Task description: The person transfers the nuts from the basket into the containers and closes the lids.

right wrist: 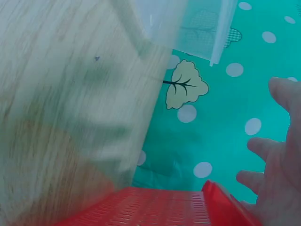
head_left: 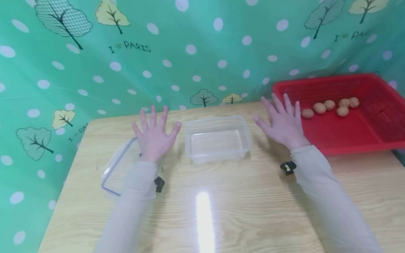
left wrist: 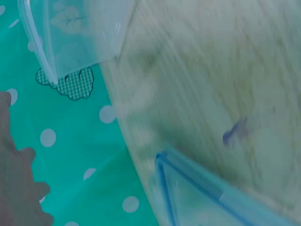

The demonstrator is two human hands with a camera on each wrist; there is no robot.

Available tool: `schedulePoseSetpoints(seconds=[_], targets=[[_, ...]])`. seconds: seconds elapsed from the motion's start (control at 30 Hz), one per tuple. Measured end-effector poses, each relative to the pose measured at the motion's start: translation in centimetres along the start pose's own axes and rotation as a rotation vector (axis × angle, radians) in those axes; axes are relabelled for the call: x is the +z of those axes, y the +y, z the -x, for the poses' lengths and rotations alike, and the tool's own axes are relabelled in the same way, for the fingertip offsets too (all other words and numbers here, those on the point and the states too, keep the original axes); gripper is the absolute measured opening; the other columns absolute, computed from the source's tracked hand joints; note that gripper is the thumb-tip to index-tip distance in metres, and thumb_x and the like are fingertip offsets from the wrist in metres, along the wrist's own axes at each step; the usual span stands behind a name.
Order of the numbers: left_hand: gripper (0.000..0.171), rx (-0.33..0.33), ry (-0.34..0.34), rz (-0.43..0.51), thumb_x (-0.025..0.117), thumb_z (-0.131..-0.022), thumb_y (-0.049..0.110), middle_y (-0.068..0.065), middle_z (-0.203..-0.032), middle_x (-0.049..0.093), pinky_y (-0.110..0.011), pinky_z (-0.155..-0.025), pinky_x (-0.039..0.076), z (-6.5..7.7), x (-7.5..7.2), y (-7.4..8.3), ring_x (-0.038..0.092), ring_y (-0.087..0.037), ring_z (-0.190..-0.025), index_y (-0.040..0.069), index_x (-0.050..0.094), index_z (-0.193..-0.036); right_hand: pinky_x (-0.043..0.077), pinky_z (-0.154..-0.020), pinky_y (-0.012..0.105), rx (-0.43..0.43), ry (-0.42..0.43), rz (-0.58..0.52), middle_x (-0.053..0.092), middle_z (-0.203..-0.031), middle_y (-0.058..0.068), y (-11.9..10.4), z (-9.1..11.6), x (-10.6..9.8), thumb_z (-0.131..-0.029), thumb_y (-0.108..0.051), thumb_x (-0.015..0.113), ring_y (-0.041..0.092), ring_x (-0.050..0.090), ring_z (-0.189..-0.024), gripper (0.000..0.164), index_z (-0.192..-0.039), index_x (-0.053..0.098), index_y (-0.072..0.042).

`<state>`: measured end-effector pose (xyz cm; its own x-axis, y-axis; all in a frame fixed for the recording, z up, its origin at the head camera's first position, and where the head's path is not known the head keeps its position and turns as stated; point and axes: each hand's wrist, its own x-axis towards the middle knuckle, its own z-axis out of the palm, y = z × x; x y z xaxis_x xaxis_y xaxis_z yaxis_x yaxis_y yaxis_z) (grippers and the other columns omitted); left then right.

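Between the two hands, a clear rectangular plastic container (head_left: 218,157) stands on the table with nothing inside. My left hand (head_left: 155,141) is spread flat, palm down, over the upper right part of a clear lid (head_left: 113,167) with a blue seal. It holds nothing; in the left wrist view the lid's corner (left wrist: 188,174) shows below the hand. My right hand (head_left: 284,126) is likewise spread, holding nothing, between the container and a red plastic basket (head_left: 340,150), its fingers overlapping the basket's left rim. Several walnuts (head_left: 319,108) lie along the basket's back left part.
The wooden table (head_left: 247,211) ends at the back against a green cloth (head_left: 200,29) with white dots and tree prints. Near the table's front, a bright light reflection crosses the wood. The basket's right corner reaches past the table's right edge.
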<state>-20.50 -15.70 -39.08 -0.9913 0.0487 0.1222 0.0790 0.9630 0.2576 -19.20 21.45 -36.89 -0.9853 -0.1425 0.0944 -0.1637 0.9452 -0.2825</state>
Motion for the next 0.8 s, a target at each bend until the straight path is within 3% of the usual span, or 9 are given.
schedulePoseSetpoints(seconds=[0.23, 0.43, 0.6, 0.7, 0.8], targets=[[0.076, 0.089, -0.097, 0.056, 0.022, -0.094, 0.069, -0.008, -0.16, -0.003, -0.062, -0.107, -0.016, 0.6, 1.2, 1.0, -0.018, -0.037, -0.141, 0.029, 0.008, -0.157, -0.017, -0.108, 0.06, -0.019, 0.006, -0.031, 0.005, -0.16, 0.018, 0.1, 0.7, -1.9, -0.095, -0.054, 0.044, 0.038, -0.012, -0.143, 0.078, -0.157, 0.014, -0.017], [0.075, 0.177, -0.195, 0.144, 0.027, -0.097, 0.064, -0.007, -0.161, -0.001, -0.062, -0.109, -0.009, 1.0, 2.7, 1.8, -0.009, -0.039, -0.143, 0.027, 0.003, -0.157, -0.013, -0.109, 0.061, -0.08, 0.07, -0.113, 0.008, -0.159, 0.019, 0.8, 1.6, -4.5, -0.095, -0.043, 0.052, 0.039, -0.007, -0.143, 0.077, -0.156, 0.015, -0.014], [0.078, 0.222, -0.276, 0.281, 0.029, -0.097, 0.063, -0.009, -0.161, 0.002, -0.061, -0.112, 0.001, 1.6, 3.2, 1.6, 0.004, -0.041, -0.143, 0.024, -0.001, -0.157, 0.006, -0.109, 0.067, -0.159, 0.112, -0.216, 0.016, -0.156, 0.021, 1.6, 2.1, -5.9, -0.094, -0.028, 0.058, 0.039, 0.003, -0.143, 0.073, -0.154, 0.021, -0.009], [0.079, 0.226, -0.327, 0.396, 0.032, -0.097, 0.063, -0.008, -0.161, 0.004, -0.058, -0.113, 0.001, 1.8, 3.5, 1.3, 0.005, -0.041, -0.143, 0.026, -0.006, -0.156, 0.021, -0.103, 0.071, -0.162, 0.092, -0.287, 0.018, -0.156, 0.02, 2.1, 2.4, -6.8, -0.094, -0.021, 0.06, 0.038, 0.008, -0.143, 0.072, -0.154, 0.022, -0.009], [0.082, 0.222, -0.382, 0.545, 0.038, -0.096, 0.063, -0.007, -0.161, 0.0, -0.057, -0.114, 0.005, 1.7, 3.7, 1.1, 0.006, -0.039, -0.143, 0.03, -0.011, -0.154, 0.026, -0.1, 0.072, -0.147, 0.068, -0.337, 0.019, -0.156, 0.018, 2.4, 2.5, -7.6, -0.095, -0.02, 0.059, 0.037, 0.012, -0.143, 0.07, -0.154, 0.022, -0.011]])
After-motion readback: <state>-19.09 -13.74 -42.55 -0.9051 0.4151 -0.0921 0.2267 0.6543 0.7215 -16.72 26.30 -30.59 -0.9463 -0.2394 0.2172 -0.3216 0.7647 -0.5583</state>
